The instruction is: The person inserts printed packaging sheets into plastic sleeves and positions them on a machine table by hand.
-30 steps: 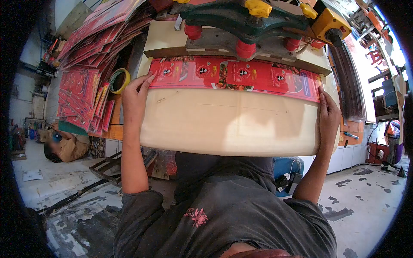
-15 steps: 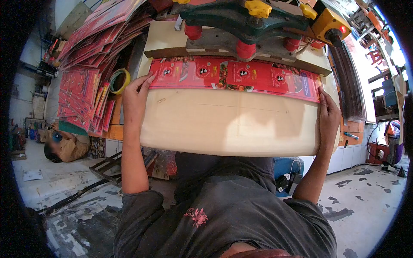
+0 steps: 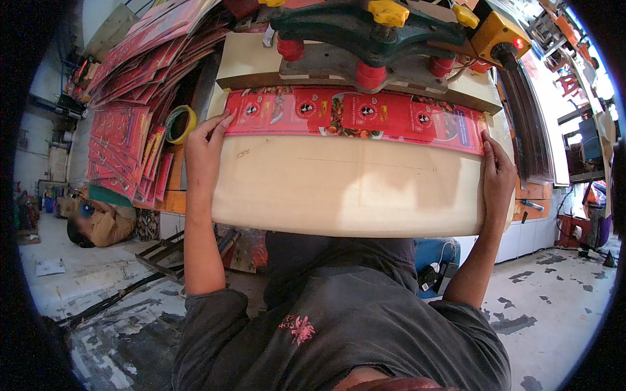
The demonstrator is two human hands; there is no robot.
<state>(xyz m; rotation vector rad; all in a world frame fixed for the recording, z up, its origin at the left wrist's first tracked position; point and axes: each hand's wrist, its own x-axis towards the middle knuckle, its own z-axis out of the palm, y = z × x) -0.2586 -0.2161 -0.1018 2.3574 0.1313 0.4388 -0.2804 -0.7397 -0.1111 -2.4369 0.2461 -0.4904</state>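
Note:
A long red printed sheet (image 3: 395, 116) lies across the cream-coloured board (image 3: 313, 182), its far edge against the block under the press head. My left hand (image 3: 207, 140) pinches the left end of this sheet between thumb and fingers. At the right end, my right hand (image 3: 498, 166) grips the sheet's corner, with its palm along the board's right edge. Just beyond the sheet stands the dark green press (image 3: 345, 34) with red round feet and yellow knobs.
Stacks of red printed sheets (image 3: 120, 140) lie at the left, beside a yellow tape roll (image 3: 181, 124). A yellow switch box (image 3: 501, 40) with a lit red light is at the upper right. A person (image 3: 104, 223) is low at the far left.
The red light on the switch box, unlit a second ago, is lit. The press head looks very slightly shifted. Both hands and the sheet have stayed in place.

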